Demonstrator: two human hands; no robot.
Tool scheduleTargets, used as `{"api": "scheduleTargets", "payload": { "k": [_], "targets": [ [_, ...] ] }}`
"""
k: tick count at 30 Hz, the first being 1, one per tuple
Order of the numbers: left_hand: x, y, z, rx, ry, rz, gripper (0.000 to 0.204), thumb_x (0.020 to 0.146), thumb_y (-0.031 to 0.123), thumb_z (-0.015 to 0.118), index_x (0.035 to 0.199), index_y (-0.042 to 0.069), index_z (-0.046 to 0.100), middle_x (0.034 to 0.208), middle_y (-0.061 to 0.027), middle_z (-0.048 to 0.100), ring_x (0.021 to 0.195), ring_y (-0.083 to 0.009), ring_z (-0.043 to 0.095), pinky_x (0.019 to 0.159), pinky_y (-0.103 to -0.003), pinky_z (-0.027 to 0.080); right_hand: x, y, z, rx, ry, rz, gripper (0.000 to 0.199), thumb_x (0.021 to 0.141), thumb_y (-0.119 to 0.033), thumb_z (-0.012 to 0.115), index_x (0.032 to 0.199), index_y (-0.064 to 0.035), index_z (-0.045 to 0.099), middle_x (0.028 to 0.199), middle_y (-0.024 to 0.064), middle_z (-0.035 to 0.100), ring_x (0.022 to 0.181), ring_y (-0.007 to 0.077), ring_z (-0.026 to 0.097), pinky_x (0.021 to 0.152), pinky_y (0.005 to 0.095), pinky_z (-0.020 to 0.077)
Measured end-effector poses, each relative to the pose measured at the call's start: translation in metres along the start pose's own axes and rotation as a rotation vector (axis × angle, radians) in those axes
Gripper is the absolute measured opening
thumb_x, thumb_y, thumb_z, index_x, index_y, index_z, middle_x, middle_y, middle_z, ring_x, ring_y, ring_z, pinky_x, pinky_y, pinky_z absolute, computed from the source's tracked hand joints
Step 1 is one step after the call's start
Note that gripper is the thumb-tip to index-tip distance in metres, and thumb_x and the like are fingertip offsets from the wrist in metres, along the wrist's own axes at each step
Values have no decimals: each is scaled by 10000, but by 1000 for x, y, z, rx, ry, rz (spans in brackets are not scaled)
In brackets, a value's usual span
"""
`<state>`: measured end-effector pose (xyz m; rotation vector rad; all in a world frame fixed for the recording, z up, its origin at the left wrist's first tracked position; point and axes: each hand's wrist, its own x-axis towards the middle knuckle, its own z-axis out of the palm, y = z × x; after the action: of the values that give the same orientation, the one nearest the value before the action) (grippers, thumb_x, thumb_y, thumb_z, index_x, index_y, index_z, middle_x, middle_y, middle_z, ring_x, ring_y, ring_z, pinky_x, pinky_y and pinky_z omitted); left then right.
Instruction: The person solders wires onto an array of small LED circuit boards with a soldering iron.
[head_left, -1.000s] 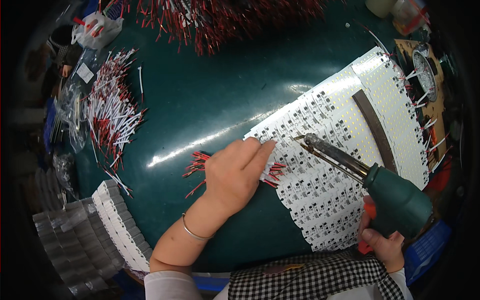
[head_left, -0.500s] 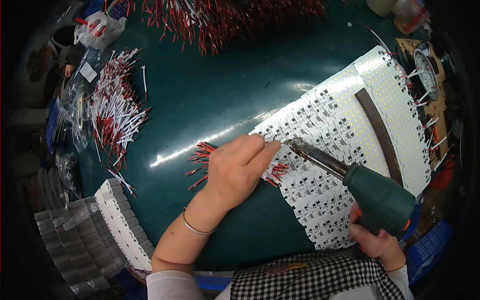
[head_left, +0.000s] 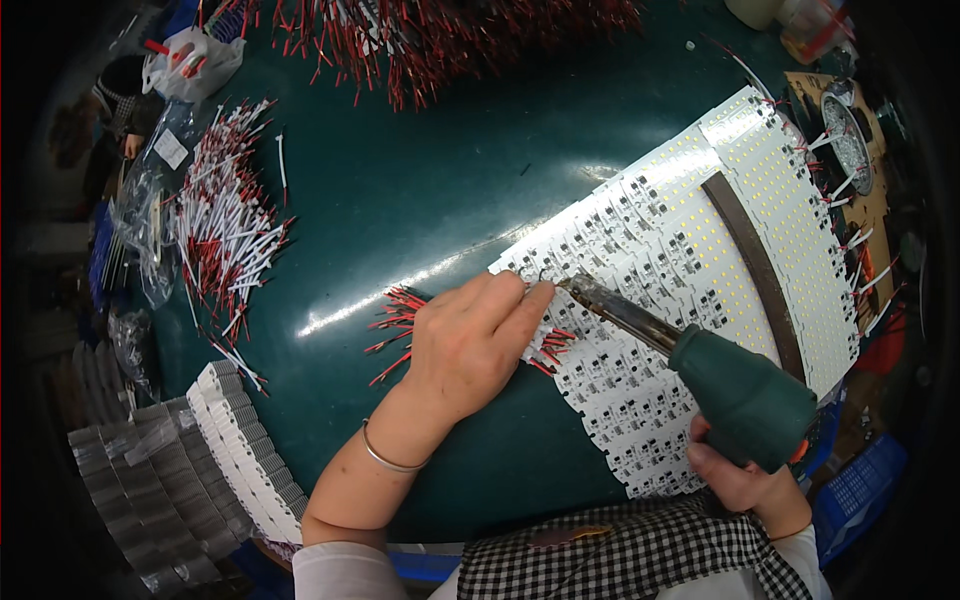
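My left hand is closed around a bundle of short red-and-white wires, whose ends stick out on both sides of it. Its thumb and forefinger pinch together over the left edge of the white LED circuit boards; what lies right at the fingertips is too small to make out. In my right hand is a green soldering gun, gripped by its handle. The gun's metal tip points left and meets the boards just beside my left fingertips. The boards lie in overlapping rows, their black components and yellow LEDs facing up.
A dark curved bar rests across the boards. Loose wires are heaped at the left, and a large red wire pile lies at the far edge. Stacked white strips stand near left. A round metal dish sits at right.
The soldering gun's body has swung slightly left, its tip staying by my left fingertips. My left hand has barely shifted and keeps its grip on the wires.
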<state>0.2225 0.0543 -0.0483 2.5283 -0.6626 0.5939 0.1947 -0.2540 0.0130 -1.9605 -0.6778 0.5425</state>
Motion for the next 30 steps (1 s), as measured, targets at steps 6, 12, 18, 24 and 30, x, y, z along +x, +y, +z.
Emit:
{"api": "scheduleTargets", "payload": {
  "k": [6,12,18,24,30],
  "targets": [
    [0,2,0,11,-15,0,244,703,45,655,947,36,666,707,-23,475,597,-155,530,469,-290,415,0,-26,4,546,470,484,680,700,-210,784,1228,77,467,837,104,590,527,132,554,448,240,461],
    [-1,4,-2,25,-25,-5,264,700,35,649,964,33,651,737,-33,502,619,-166,552,478,-292,425,3,-35,1,592,599,461,713,666,-199,795,1225,101,469,954,166,595,505,137,552,426,245,469],
    [9,6,-14,14,-38,-16,297,686,5,659,982,26,635,789,-58,541,641,-199,571,503,-306,444,-15,-36,-11,509,729,318,729,648,-156,805,1227,122,460,1098,220,573,459,131,539,356,212,438],
    [22,17,-32,-248,81,-390,273,711,-93,646,963,11,627,862,-120,572,691,-240,579,598,-307,462,-4,-33,-18,494,795,171,715,680,-202,789,1172,179,437,944,209,576,412,126,515,326,204,410],
    [18,13,-13,-198,-10,-343,299,669,-115,645,921,42,682,718,-91,583,611,-228,591,551,-279,467,-3,-30,-21,670,592,308,725,667,-38,741,1306,82,418,1124,233,574,617,195,572,492,277,479]
  ]
}}
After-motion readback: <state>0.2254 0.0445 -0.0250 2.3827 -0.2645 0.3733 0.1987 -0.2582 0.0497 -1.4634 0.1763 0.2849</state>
